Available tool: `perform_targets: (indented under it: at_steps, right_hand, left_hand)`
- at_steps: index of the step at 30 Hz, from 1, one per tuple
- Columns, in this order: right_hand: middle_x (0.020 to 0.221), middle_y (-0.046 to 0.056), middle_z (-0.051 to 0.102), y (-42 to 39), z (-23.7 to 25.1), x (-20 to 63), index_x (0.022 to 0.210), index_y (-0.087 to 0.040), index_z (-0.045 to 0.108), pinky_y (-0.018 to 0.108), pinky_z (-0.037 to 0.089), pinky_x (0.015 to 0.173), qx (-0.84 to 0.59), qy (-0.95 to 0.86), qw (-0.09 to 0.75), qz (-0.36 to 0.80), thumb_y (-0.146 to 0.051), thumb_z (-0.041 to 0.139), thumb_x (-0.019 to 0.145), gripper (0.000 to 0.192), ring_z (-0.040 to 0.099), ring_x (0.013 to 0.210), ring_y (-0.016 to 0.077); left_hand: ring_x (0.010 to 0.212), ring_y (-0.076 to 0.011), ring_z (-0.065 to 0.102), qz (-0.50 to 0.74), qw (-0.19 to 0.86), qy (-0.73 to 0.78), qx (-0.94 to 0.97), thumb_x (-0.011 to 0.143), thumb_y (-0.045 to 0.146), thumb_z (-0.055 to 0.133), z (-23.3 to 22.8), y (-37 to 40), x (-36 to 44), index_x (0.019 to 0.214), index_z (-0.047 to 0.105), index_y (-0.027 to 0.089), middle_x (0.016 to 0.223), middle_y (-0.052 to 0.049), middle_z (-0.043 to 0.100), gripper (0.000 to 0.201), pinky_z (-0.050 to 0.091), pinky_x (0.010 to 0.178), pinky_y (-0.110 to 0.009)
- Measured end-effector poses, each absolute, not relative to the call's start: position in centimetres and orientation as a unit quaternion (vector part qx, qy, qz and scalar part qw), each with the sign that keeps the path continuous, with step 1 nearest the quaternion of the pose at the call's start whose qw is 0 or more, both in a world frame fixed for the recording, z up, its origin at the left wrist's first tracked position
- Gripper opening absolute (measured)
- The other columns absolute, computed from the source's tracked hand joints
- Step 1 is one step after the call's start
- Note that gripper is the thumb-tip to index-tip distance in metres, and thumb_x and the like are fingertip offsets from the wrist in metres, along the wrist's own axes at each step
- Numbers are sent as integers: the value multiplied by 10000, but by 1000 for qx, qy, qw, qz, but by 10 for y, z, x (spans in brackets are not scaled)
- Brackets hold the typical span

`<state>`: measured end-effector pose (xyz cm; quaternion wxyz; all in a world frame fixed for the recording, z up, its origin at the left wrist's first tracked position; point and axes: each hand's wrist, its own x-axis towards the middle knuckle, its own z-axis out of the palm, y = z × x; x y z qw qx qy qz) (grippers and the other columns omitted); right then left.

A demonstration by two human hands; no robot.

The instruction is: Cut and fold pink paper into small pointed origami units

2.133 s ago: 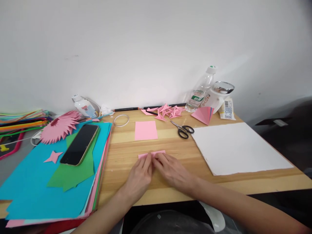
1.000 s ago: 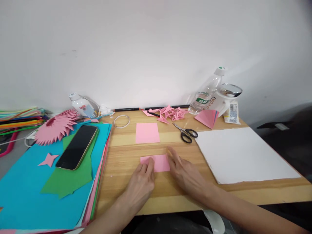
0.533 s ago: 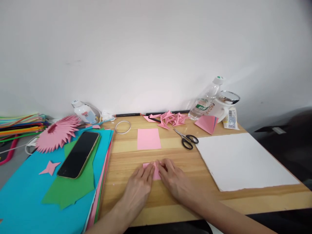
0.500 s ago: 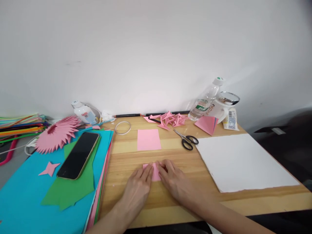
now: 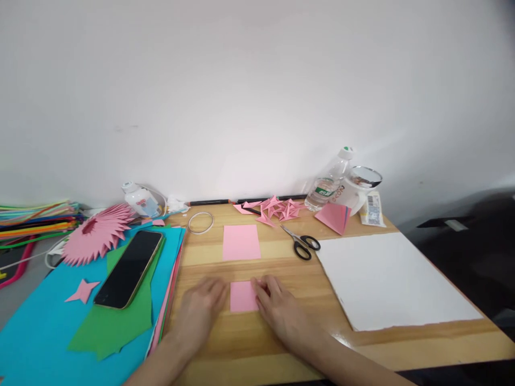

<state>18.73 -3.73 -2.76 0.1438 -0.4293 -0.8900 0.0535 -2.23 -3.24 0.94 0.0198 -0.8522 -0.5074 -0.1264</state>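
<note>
A small pink square of paper [image 5: 243,296], which looks folded, lies flat on the wooden table in front of me. The fingertips of my right hand [image 5: 279,308] pinch down on its right edge and cover part of it. Just off the left side, apart from the paper, is my left hand [image 5: 203,305]; motion smears its fingers. Farther back lies a larger pink paper sheet [image 5: 242,242], flat and untouched. Scissors [image 5: 301,244] with black handles rest to the right of that sheet, blades partly spread.
On the left, a phone [image 5: 129,269] lies on green paper [image 5: 115,338] above blue sheets [image 5: 36,343]. A white board [image 5: 398,281] covers the right side. Along the wall are folded pink pieces [image 5: 277,209], a tape roll [image 5: 200,223], a water bottle [image 5: 328,182] and a mug [image 5: 358,190].
My left hand has come off the small pink paper and shifted left, uncovering its left part. My right hand stays at the right edge. The view has tilted up slightly.
</note>
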Motion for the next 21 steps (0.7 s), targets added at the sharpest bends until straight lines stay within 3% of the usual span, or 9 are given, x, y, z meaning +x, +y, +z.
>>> perform_targets:
  at_steps: [2, 4, 7, 11, 16, 19, 21]
  right_hand:
    - [922, 98, 574, -36, -24, 187, 1129, -92, 547, 305, 552, 732, -444, -877, 158, 94, -37, 473, 851, 292, 583, 838, 190]
    - [960, 95, 572, -34, -18, 188, 1083, -120, 570, 315, 544, 763, -455, -862, 178, 132, -30, 485, 840, 273, 579, 867, 190]
    - [1056, 106, 556, -28, -6, 193, 1088, -151, 569, 362, 515, 839, -467, -847, 192, 167, -40, 549, 808, 303, 547, 984, 223]
    - [1084, 99, 550, -17, 6, 202, 1073, -172, 582, 389, 470, 890, -482, -830, 162, 230, -78, 644, 755, 337, 518, 1037, 246]
    - [1042, 89, 582, -7, 7, 205, 1047, -163, 590, 358, 450, 855, -493, -809, 124, 296, -94, 706, 683, 388, 522, 1008, 242]
    - [961, 69, 598, -3, 4, 205, 895, -160, 625, 310, 437, 793, -489, -799, 142, 322, -81, 697, 661, 257, 541, 934, 219]
    - [883, 49, 604, 1, 2, 205, 765, -160, 623, 281, 421, 741, -484, -784, 175, 348, -88, 659, 685, 114, 553, 855, 194]
  left_hand:
    - [893, -220, 613, -168, 90, -553, -811, 930, 220, 347, 20, -17, -42, 959, 636, 164, 947, -89, 665, 296, 509, 816, -380]
    - [932, -311, 570, -160, 202, -660, -706, 892, 255, 383, 28, -4, -66, 1085, 590, 73, 992, -189, 607, 337, 489, 772, -469]
    - [1027, -376, 517, -96, 235, -766, -590, 849, 279, 453, 30, 5, -103, 1247, 452, 1, 1085, -250, 534, 486, 462, 797, -481]
    - [1028, -378, 528, -88, 191, -794, -571, 856, 343, 434, 19, 4, -136, 1275, 421, -15, 1098, -265, 520, 552, 464, 800, -452]
    - [1008, -404, 548, -115, 141, -811, -557, 801, 403, 524, 13, 7, -151, 1392, 330, 79, 1054, -224, 554, 701, 435, 832, -508]
    - [999, -430, 547, -129, 123, -828, -532, 763, 430, 572, 16, 9, -157, 1422, 281, 95, 1060, -230, 553, 795, 445, 792, -528]
    - [1017, -439, 537, -127, 112, -818, -550, 786, 427, 548, 20, 8, -159, 1407, 316, 80, 1070, -251, 548, 748, 441, 792, -544]
